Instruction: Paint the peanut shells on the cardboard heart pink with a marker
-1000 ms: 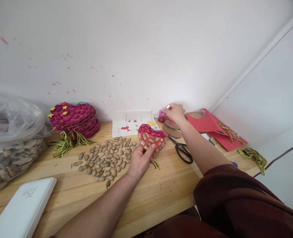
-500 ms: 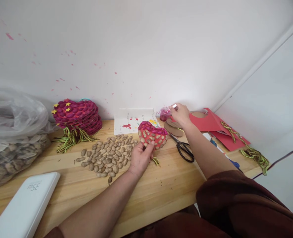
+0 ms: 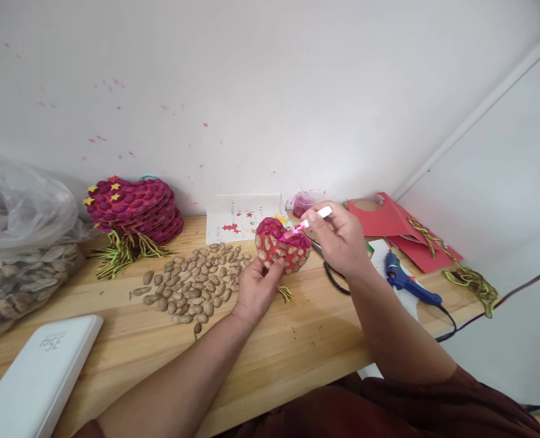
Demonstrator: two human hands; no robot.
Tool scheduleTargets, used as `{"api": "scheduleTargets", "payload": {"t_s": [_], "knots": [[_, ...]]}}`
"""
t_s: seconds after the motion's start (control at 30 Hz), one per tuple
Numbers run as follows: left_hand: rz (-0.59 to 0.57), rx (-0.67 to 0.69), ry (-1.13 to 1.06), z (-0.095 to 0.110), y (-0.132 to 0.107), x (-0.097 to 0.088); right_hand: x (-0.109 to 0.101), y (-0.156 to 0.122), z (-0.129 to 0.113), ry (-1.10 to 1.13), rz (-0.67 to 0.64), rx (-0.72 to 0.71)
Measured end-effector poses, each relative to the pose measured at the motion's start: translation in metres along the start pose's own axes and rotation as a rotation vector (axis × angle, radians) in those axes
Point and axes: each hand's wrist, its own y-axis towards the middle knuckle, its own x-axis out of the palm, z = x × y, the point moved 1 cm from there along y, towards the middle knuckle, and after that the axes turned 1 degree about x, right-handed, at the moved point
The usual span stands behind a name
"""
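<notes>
My left hand [image 3: 259,287] grips the lower edge of a red heart-shaped piece [image 3: 282,248] covered with peanut shells, thumb on its front. Its upper shells are painted magenta; the lower ones stay tan. Green yarn strands [image 3: 285,294] hang beneath it. My right hand [image 3: 338,237] is closed round a white-handled paintbrush [image 3: 307,222], whose magenta-stained tip touches the upper part of the heart. Behind that hand stands a small clear cup of magenta paint [image 3: 302,205]. Loose peanuts [image 3: 196,283] lie spread to the left of my left hand.
At the left are a plastic bag of peanuts [image 3: 27,286], a white power bank [image 3: 41,371] and a stack of painted hearts [image 3: 135,210]. Scissors [image 3: 335,280], a blue glue gun [image 3: 406,283], red card [image 3: 374,218] and yarn [image 3: 470,286] lie at the right. A white sheet [image 3: 217,216] leans on the wall.
My right hand has come from the paint cup toward me, bringing the brush onto the heart. The glue gun shows now. My left hand still holds the heart.
</notes>
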Motion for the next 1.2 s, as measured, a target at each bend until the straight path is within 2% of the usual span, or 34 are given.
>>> {"api": "scheduleTargets", "payload": {"t_s": [0.13,0.27,1.2], "knots": [[-0.003,0.038,0.047,0.001,0.001,-0.001,0.007,-0.012,-0.001,-0.144,0.077,-0.217],[-0.008,0.073,0.084,0.001,0.001,-0.002,0.009,-0.013,0.004,-0.167,0.101,-0.317],[-0.029,0.122,0.107,0.005,-0.001,0.0,0.009,-0.014,0.006,-0.17,0.083,-0.376]]}}
